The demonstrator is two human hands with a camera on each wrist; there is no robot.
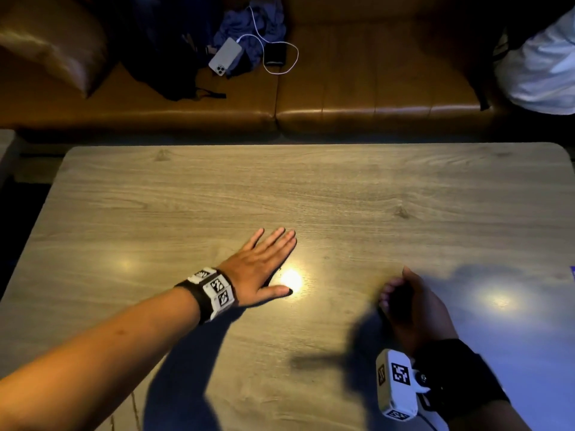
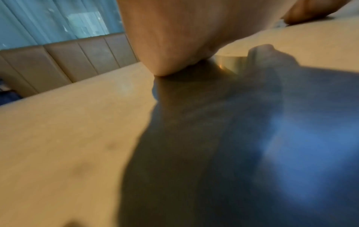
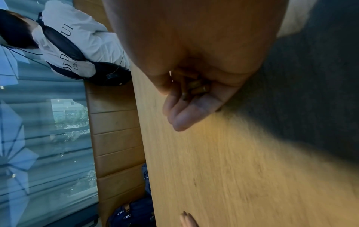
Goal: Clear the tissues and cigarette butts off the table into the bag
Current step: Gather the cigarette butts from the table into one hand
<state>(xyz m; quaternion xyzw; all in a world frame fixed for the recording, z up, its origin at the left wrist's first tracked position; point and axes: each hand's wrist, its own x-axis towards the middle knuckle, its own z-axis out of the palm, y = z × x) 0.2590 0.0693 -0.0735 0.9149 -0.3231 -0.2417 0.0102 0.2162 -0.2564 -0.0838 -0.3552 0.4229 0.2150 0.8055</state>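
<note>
My left hand [image 1: 264,262] lies flat on the wooden table [image 1: 342,188] near its middle, fingers straight and spread, holding nothing. In the left wrist view its palm [image 2: 174,38] touches the tabletop. To the right, in shadow, my right hand [image 1: 404,300] is cupped with its fingers curled. The right wrist view shows several brown cigarette butts [image 3: 197,87] held in that curled palm [image 3: 194,107], just above the table. No tissues and no bag are in view.
Behind the table runs a brown leather bench [image 1: 373,98] with a phone [image 1: 224,56], a white cable [image 1: 280,54], dark clothes [image 1: 161,51] and a cushion [image 1: 53,48]. A person in a white shirt [image 1: 544,66] sits at the far right. Something blue [image 1: 572,272] shows at the table's right edge.
</note>
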